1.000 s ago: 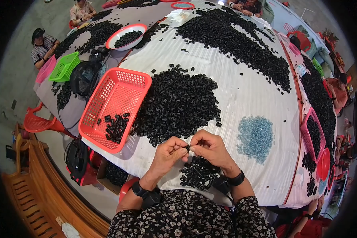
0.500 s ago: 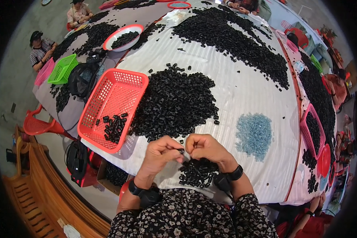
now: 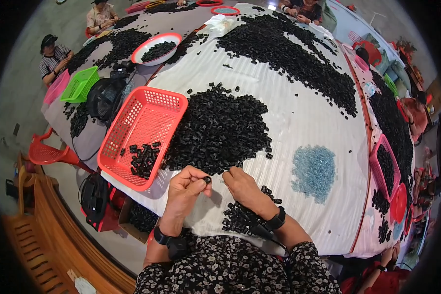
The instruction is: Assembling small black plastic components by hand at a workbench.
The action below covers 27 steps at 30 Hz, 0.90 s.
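Observation:
Between the thumb and fingers of my left hand point(image 3: 185, 190) is a small black plastic part point(image 3: 207, 180), short and tube-shaped, its round end showing. Just to the right, my right hand point(image 3: 245, 187) is closed, its fingers curled down at the near edge of a large heap of black parts point(image 3: 218, 130); whatever they pinch is hidden. Under my right wrist lies a smaller pile of black parts point(image 3: 240, 218). A red plastic basket point(image 3: 142, 115) at the left holds some black parts in its near corner.
A patch of small clear bluish pieces point(image 3: 313, 172) lies to the right. Farther off are a long spread of black parts point(image 3: 294, 54), a red-rimmed white bowl point(image 3: 157, 48) and a green basket point(image 3: 80, 85). Other people sit around the white-covered table.
My hands have moved apart. The left has drawn back to the left with a black part, which now shows its round end. My right hand has turned fingers-down toward the large heap.

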Each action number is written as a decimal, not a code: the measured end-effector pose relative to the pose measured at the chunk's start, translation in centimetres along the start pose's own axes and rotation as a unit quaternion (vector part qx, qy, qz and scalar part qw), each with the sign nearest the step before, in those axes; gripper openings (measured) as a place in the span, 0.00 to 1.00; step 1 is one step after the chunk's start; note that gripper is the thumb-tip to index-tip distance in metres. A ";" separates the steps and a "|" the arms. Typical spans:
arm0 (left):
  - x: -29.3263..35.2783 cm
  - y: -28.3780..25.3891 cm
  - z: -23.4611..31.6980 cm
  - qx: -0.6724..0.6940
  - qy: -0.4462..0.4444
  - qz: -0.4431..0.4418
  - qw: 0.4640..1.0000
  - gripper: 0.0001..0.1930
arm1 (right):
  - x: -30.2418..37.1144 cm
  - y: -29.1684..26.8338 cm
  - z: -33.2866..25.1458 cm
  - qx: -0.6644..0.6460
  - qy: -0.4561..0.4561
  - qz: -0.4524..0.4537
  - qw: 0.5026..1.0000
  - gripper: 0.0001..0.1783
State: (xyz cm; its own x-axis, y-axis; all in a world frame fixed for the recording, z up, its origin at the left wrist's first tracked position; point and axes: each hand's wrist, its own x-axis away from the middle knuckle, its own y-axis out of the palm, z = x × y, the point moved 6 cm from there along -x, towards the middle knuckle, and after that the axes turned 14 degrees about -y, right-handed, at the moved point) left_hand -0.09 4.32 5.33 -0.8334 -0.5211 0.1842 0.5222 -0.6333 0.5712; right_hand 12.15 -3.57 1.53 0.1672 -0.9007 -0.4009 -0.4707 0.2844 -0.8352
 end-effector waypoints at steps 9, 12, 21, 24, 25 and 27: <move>-0.4 -0.5 -1.3 -0.052 -0.020 0.045 0.997 0.08 | -0.1 -0.4 -0.5 0.008 0.003 -0.006 1.000 0.14; -0.5 -0.5 -1.5 -0.052 -0.025 0.048 0.997 0.07 | -0.1 -0.3 -0.7 0.022 -0.021 -0.004 1.000 0.15; -0.6 -0.5 -1.5 -0.061 -0.024 0.059 0.996 0.07 | -0.1 -0.2 -0.8 0.033 -0.004 0.006 0.999 0.14; -0.6 -0.4 -1.4 -0.054 -0.030 0.053 0.997 0.05 | -0.1 -0.1 -0.8 0.020 0.003 -0.004 1.000 0.13; -0.5 -0.5 -1.4 -0.052 -0.030 0.054 0.997 0.05 | 0.0 0.2 -0.5 0.000 0.017 0.004 1.000 0.12; -0.6 -0.6 -1.5 -0.050 -0.028 0.055 0.997 0.05 | 0.1 0.2 -0.2 -0.018 0.030 0.011 0.999 0.11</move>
State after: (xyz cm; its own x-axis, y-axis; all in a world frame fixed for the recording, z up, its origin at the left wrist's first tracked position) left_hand 0.34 4.13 3.71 -0.7779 -0.5592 0.2867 0.6235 -0.6296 0.4635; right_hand 11.90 -3.64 1.37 0.1044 -0.9126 -0.3953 -0.5050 0.2938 -0.8116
